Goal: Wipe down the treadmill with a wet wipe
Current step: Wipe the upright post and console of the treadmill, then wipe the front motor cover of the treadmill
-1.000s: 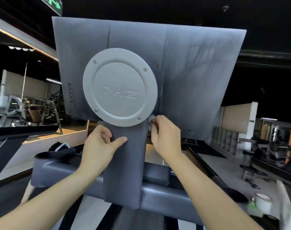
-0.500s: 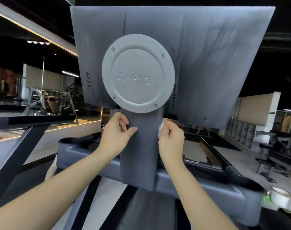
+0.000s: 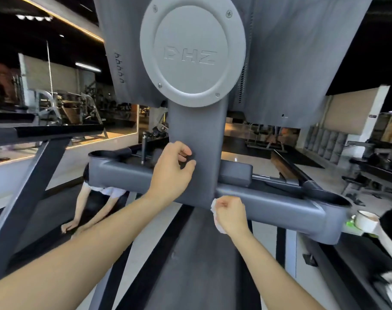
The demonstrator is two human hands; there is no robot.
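I face the back of the grey treadmill console: a large screen panel with a round light-grey cap, carried on a grey neck that joins a horizontal bar. My left hand grips the left edge of the neck, its fingers curled round it. My right hand holds a crumpled white wet wipe against the spot where the neck's lower right corner meets the bar.
Below the bar on the left another person bends down over the neighbouring treadmill. A white cup and a green item sit at the right end of the bar. Gym machines and benches fill the background on both sides.
My right hand has slid the wipe down the neck's right edge from just under the round cap to the bar. My left hand has moved lower on the neck. The view has tilted down.
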